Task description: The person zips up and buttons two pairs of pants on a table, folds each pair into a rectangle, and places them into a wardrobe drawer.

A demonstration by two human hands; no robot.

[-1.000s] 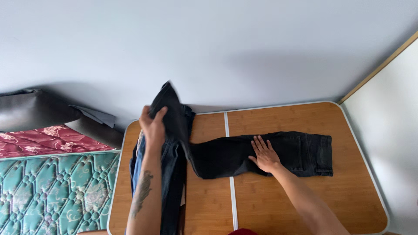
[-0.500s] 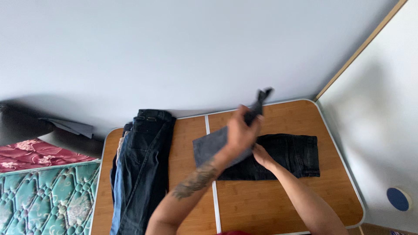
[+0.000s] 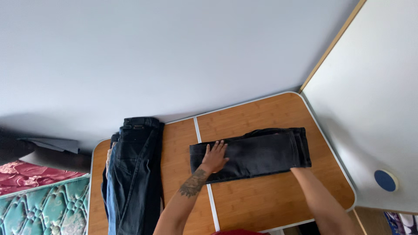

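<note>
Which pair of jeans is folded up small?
The black denim jeans under the left hand, right of the table's white seam. The dark blue jeans at the wooden table's left edge lie stretched out long.

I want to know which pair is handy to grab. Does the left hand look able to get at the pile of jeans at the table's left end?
Probably yes. The left hand lies flat on the folded black jeans, and only bare table lies between it and the pile of jeans; nothing blocks the way.
</note>
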